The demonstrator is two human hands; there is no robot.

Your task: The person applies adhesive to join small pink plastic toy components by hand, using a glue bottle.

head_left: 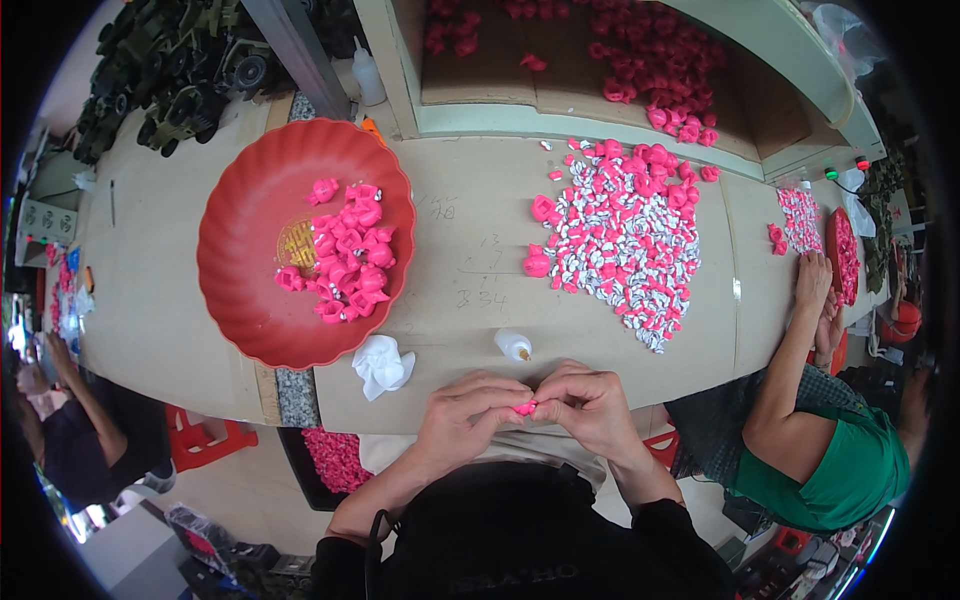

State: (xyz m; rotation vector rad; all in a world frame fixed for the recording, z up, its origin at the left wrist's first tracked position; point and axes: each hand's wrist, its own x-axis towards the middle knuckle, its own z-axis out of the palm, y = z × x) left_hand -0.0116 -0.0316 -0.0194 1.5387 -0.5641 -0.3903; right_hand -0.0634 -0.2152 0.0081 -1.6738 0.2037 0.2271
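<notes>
While left hand (466,414) and right hand (588,404), pinched closed, hold a pink plastic piece (525,408), uneven pressure could drop it.

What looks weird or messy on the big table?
Nothing seems badly wrong. The white cloth or tissue beside the red bowl is scrunched up instead of lying flat, so it looks a bit messy.

Wears a black T-shirt (520,520) with short sleeves (668,522) ending near the elbows, leaving forearms (382,492), left hand (462,412) and right hand (592,408) bare. Bears faint dark-grey lettering (515,579) on the front. Has a thin black cord (374,550) curving beside the left sleeve. Shows pale beige cloth (379,453) over the lap, partly hidden.
</notes>
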